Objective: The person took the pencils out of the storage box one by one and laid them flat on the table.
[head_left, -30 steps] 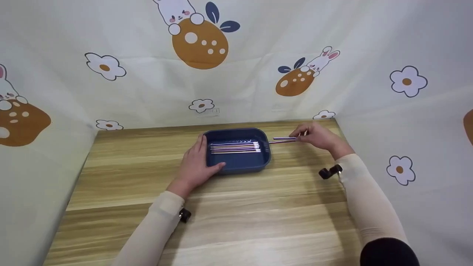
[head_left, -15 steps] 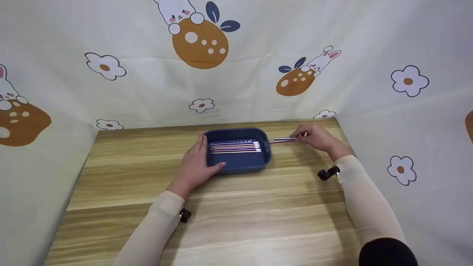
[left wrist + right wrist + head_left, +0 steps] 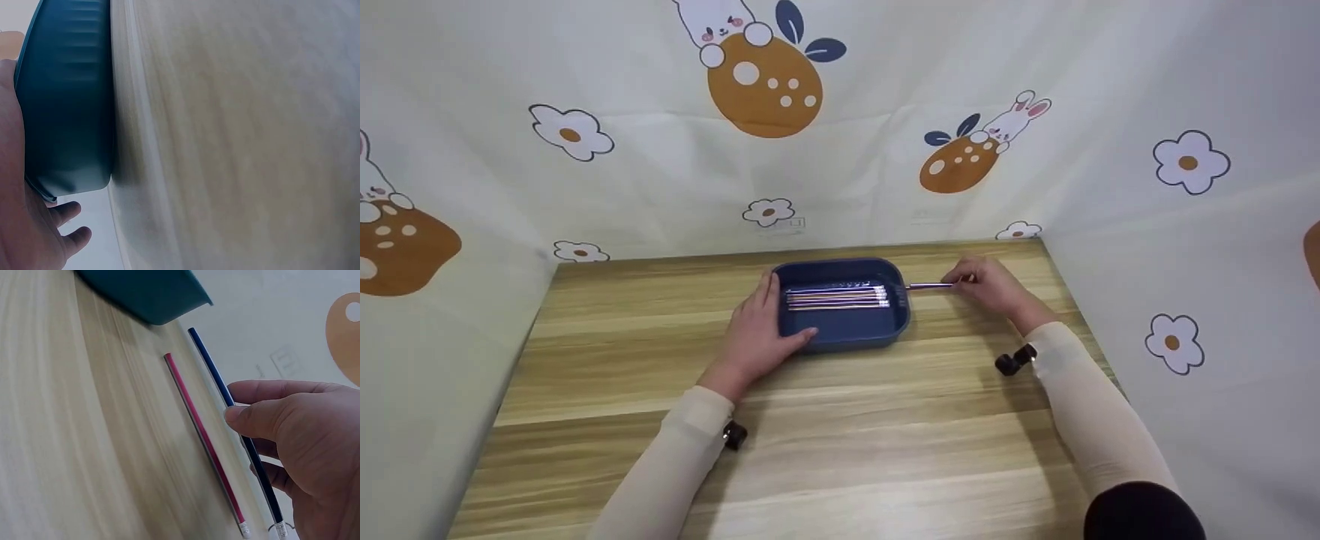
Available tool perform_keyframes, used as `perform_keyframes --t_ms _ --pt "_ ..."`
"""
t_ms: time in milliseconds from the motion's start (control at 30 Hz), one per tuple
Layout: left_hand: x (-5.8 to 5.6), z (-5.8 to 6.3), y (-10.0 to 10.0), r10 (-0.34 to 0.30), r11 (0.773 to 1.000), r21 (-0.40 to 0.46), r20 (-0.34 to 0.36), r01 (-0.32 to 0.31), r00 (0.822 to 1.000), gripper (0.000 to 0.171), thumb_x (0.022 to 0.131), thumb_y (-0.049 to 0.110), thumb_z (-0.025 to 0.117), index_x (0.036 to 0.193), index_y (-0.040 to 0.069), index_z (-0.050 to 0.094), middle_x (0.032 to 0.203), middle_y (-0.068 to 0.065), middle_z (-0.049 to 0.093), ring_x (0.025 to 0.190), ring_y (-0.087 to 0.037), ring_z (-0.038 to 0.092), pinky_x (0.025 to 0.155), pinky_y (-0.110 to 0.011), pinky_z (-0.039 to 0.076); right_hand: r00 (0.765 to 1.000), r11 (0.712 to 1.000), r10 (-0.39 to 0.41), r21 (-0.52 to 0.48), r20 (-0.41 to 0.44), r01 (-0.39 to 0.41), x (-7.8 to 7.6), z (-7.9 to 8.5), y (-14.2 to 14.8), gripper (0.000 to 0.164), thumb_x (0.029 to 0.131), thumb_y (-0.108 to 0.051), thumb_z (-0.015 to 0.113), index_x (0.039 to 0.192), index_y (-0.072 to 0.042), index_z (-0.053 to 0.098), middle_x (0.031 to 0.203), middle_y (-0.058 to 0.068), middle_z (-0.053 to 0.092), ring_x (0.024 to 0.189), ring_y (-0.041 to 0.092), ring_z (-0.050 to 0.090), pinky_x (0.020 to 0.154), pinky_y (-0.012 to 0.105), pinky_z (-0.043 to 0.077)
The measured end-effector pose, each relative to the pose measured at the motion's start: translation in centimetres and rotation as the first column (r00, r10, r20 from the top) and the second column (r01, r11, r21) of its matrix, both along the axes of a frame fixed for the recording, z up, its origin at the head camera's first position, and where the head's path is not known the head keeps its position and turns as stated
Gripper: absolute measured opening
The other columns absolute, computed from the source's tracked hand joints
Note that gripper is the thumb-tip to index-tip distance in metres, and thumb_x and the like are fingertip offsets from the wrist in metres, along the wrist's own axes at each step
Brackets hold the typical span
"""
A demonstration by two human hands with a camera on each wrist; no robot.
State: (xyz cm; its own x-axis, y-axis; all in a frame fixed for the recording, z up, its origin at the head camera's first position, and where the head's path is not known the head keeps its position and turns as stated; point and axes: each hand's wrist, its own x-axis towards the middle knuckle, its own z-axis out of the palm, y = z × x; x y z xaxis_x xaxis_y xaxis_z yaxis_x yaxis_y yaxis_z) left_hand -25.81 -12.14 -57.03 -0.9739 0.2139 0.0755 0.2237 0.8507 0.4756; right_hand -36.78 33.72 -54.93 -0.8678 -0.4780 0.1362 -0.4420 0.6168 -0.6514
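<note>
A dark blue rectangular tray (image 3: 844, 345) sits on the table with several pencils (image 3: 838, 298) inside, lying side by side with their eraser ends to the right. My left hand (image 3: 756, 330) grips the tray's left end, thumb over the near rim and fingers along the left side. To the right of the tray, my right hand (image 3: 986, 283) pinches a dark blue pencil (image 3: 209, 363) between thumb and fingers. Beside it in the right wrist view, a pink-red pencil (image 3: 202, 433) lies on the table; in the head view the two overlap.
The wood-grain table (image 3: 840, 442) meets a pale patterned cloth (image 3: 855, 165) at the back and both sides. Small black devices are strapped at both wrists. A black round shape (image 3: 1144, 514) covers part of the right arm at the lower right.
My right hand has shifted slightly left and nearer, bringing the dark blue pencil over the pink-red one in the head view. The left hand and tray have stayed in place.
</note>
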Motion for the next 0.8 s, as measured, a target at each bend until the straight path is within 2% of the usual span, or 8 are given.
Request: perform_keyframes --t_ms 267,567,800 --pt "0.0 0.0 0.0 0.004 1.0 0.004 -0.004 -0.004 1.0 0.127 0.095 0.075 0.071 0.176 0.0 0.007 0.184 -0.021 0.009 0.164 -0.047 0.026 0.132 -0.063 0.024 0.997 1.0 -0.005 -0.007 0.072 0.006 0.2 -0.9 0.0 0.027 0.099 0.012 0.072 0.112 -0.005 0.087 0.111 0.009 0.077 0.11 0.026 0.069 0.098 0.036 0.054" --pt "0.1 0.0 0.0 0.006 1.0 0.001 -0.007 -0.006 1.0 0.127 0.096 0.074 0.072 0.176 0.0 0.008 0.184 -0.021 0.009 0.163 -0.048 0.027 0.132 -0.063 0.023 0.997 1.0 -0.003 -0.01 0.08 0.003 0.3 -1.8 0.1 0.023 0.098 0.01 0.075 0.114 -0.002 0.086 0.111 0.013 0.077 0.105 0.028 0.069 0.089 0.026 0.053" --pt "0.1 0.1 0.0 0.01 1.0 0.007 0.004 -0.01 1.0 0.127 0.096 0.075 0.071 0.177 0.001 0.007 0.184 -0.02 0.007 0.164 -0.047 0.025 0.132 -0.063 0.022 0.995 1.0 -0.023 0.015 0.099 0.022 0.2 -2.4 0.0 0.024 0.1 0.01 0.074 0.114 -0.005 0.086 0.113 0.01 0.078 0.11 0.028 0.07 0.096 0.038 0.055"
